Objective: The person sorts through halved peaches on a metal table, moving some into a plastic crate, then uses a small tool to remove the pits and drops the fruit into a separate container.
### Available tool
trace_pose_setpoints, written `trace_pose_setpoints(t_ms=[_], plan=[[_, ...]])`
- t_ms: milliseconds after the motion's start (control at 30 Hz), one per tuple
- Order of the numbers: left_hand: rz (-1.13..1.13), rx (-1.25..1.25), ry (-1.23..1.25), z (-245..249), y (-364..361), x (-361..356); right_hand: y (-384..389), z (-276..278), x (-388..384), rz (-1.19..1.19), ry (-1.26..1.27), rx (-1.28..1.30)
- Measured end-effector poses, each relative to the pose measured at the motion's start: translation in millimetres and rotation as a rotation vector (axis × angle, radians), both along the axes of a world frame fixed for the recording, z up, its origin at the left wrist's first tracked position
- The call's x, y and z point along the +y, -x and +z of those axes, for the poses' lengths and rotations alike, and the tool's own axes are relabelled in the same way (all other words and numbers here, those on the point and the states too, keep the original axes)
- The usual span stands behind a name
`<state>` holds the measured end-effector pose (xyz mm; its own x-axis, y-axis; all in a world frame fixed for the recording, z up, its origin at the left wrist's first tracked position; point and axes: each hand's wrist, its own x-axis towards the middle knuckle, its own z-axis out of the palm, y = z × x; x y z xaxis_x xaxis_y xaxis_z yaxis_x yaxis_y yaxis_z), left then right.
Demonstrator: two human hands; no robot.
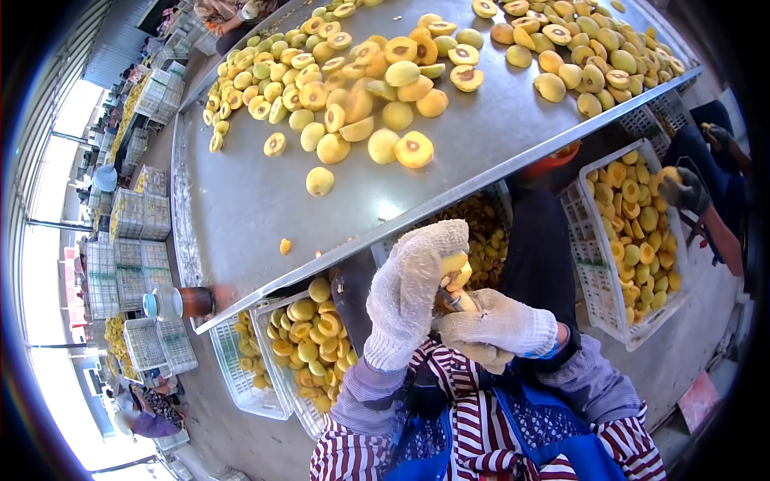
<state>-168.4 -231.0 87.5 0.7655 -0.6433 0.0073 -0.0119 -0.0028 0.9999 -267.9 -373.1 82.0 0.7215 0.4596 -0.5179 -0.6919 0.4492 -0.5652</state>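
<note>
Both my hands wear pale knitted gloves and meet over my lap, just off the table's near edge. My left hand [413, 284] is closed round a yellow fruit half [455, 266]. Against that fruit, my right hand [493, 325] grips a small tool [459, 299] with a light handle; its tip is hidden by the fruit and fingers. Beyond my hands, the metal table [265, 200] bears a heap of cut yellow fruit [361, 88] and a second heap [593, 48] at the right. Below my hands, a container of fruit pieces [481, 228] shows partly.
White crates of fruit stand left [277, 373] and right [605, 297] of my legs. A jar of brown liquid [180, 304] is by the table's left corner. A co-worker's gloved hand [683, 191] is over the right crate. Stacked crates [128, 272] and other people are farther left.
</note>
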Motion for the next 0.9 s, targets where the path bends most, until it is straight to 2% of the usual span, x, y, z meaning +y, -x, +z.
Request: trace_pose_setpoints(t_ms=[33,167,200,300,333,433,467,533,567,667,767,800,833,867,900], plan=[[0.015,0.075,-0.028,1,0,-2,1,0,-1,0.004,-0.078,0.014],[-0.085,-0.646,-0.072,10,-11,-3,7,-6,-2,-0.002,-0.363,0.025],[-0.131,-0.743,0.006,3,-20,-8,9,-6,0,-0.022,-0.397,0.024],[-0.149,0.11,0.081,13,-2,-9,12,-4,2,-0.055,-0.49,0.014],[-0.093,0.193,0.062,21,5,-14,11,-3,2,-0.053,-0.486,-0.009],[-0.007,0.36,0.119,24,12,-21,10,1,3,-0.105,-0.408,0.044],[-0.02,0.197,0.043,22,10,-18,10,2,4,-0.126,-0.373,0.084],[-0.05,-0.136,-0.109,15,4,-12,15,-15,4,-0.066,-0.543,0.011],[-0.064,-0.069,-0.056,14,5,-10,17,-22,5,-0.036,-0.632,-0.02],[-0.104,0.118,0.101,14,4,-6,14,-16,11,-0.088,-0.636,-0.092],[0.011,0.532,0.274,20,13,-15,11,-35,15,-0.023,-0.827,-0.029],[0.077,0.734,0.305,17,12,-16,8,-53,34,0.138,-1.321,0.095],[-0.017,1.081,0.605,5,7,-16,5,-56,40,0.212,-1.417,0.123],[0.065,0.989,0.48,4,10,-15,3,-59,46,0.293,-1.505,0.152],[0.138,0.895,0.351,5,11,-15,0,-44,33,0.268,-1.2,0.067]])
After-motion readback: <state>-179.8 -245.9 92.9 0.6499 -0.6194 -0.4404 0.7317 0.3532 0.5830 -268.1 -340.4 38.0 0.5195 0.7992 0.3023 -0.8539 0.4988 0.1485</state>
